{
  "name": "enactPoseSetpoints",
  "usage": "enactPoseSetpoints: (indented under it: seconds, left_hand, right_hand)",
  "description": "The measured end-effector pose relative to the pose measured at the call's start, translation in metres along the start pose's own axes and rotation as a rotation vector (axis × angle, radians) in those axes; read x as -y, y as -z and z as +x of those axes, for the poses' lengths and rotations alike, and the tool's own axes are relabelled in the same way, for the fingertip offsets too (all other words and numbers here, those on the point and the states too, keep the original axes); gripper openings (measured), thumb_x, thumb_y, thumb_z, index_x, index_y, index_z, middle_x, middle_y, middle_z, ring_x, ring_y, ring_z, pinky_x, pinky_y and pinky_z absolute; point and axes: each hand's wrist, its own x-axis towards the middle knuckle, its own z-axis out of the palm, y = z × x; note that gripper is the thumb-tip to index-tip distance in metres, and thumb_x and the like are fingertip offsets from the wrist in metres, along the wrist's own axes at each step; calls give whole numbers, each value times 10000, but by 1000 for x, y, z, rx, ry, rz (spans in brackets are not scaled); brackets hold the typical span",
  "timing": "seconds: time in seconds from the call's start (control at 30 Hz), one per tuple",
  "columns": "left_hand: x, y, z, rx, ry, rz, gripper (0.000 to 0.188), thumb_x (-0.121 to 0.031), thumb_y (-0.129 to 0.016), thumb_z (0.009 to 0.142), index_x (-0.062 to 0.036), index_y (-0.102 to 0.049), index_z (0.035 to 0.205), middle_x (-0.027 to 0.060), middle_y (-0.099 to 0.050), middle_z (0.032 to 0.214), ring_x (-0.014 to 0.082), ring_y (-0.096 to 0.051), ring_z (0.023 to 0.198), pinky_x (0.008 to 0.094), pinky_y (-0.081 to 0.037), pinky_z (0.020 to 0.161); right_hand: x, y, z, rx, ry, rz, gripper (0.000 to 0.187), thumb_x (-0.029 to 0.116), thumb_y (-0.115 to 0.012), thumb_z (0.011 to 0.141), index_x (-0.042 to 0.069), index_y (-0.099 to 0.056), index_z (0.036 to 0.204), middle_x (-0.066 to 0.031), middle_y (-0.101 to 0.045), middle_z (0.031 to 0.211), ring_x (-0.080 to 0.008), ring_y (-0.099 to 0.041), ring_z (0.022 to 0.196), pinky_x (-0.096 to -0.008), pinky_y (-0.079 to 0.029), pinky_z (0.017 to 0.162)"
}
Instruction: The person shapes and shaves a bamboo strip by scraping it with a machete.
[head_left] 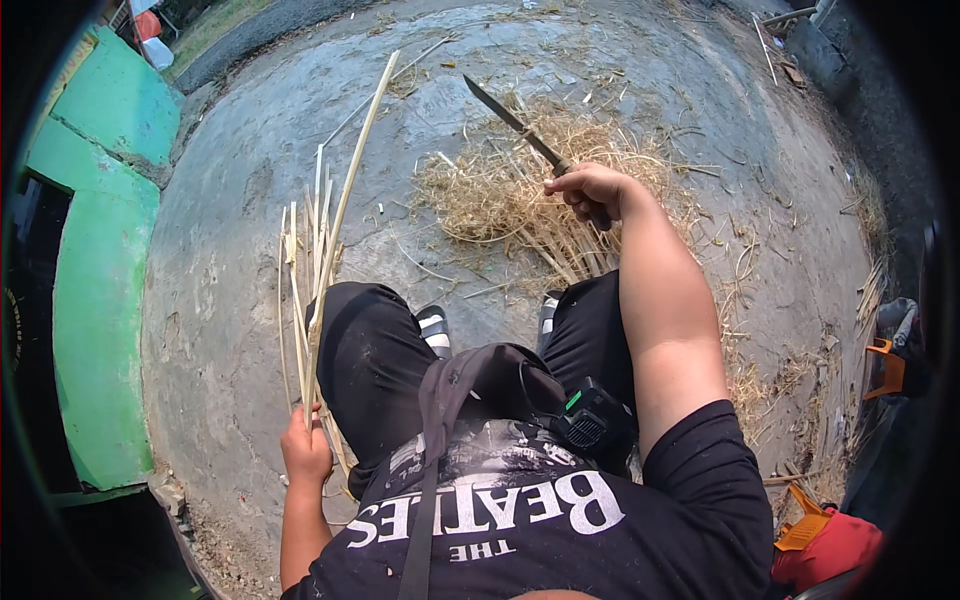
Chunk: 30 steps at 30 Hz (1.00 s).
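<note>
My right hand (pixel 592 190) is wrapped round the handle of a knife (pixel 512 122), held out over the ground beyond my right knee. Its long dark blade points up and to the left, apart from any strip. Beside my left hip, my left hand (pixel 306 450) closes on the near end of a long pale bamboo strip (pixel 350 190). That strip slants away past my left knee. More thin bamboo strips (pixel 293 262) lie alongside it on the left; how many of them my left fingers touch, I cannot tell.
Curly straw-coloured shavings (pixel 470 195) are heaped on the grey concrete ground (pixel 230 330) ahead of my right knee, with bamboo pieces (pixel 580 250) under them. A green wall (pixel 100 300) stands at left. A red and orange bag (pixel 825 545) sits at lower right.
</note>
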Motion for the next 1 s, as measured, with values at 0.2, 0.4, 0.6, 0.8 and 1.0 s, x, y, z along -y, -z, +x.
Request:
enactPoseSetpoints:
  seconds: [0.2,0.4,0.6,0.8,1.0]
  left_hand:
    - [-14,-3,2,52,91,-61,252,-89,-513,956,0,-674,1129,256,-705,845,431,-713,817,453,-539,735]
    - [-7,-4,-1,45,65,-28,267,-101,-515,959,3,-679,1142,255,-701,818,418,-715,784,447,-537,715]
    - [-17,-2,0,80,183,-28,274,-96,-514,955,4,-680,1149,274,-709,875,451,-713,872,464,-544,766]
    - [-12,-4,-3,51,43,28,279,-81,-518,946,7,-679,1156,289,-713,948,476,-696,940,485,-544,803]
    - [-13,-7,-3,47,61,29,287,-66,-525,925,10,-677,1157,290,-711,946,476,-693,940,494,-542,803]
  right_hand:
    - [-16,15,38,-454,-88,163,244,270,-742,923,28,-705,932,-2,-524,608,-122,-497,486,-332,-428,477]
    - [1,4,12,-304,-22,-680,349,295,-826,838,23,-693,1012,-46,-624,757,-145,-567,641,-333,-450,573]
    - [8,-1,-3,43,440,345,237,239,-796,869,106,-611,935,36,-491,677,-80,-478,575,-319,-380,520]
    - [-35,16,19,-133,-343,-749,291,307,-735,912,20,-708,956,-88,-672,774,-201,-623,627,-381,-458,541]
    - [1,-18,20,-71,-244,-778,387,315,-744,879,33,-745,1144,-131,-759,1025,-286,-720,864,-409,-568,758]
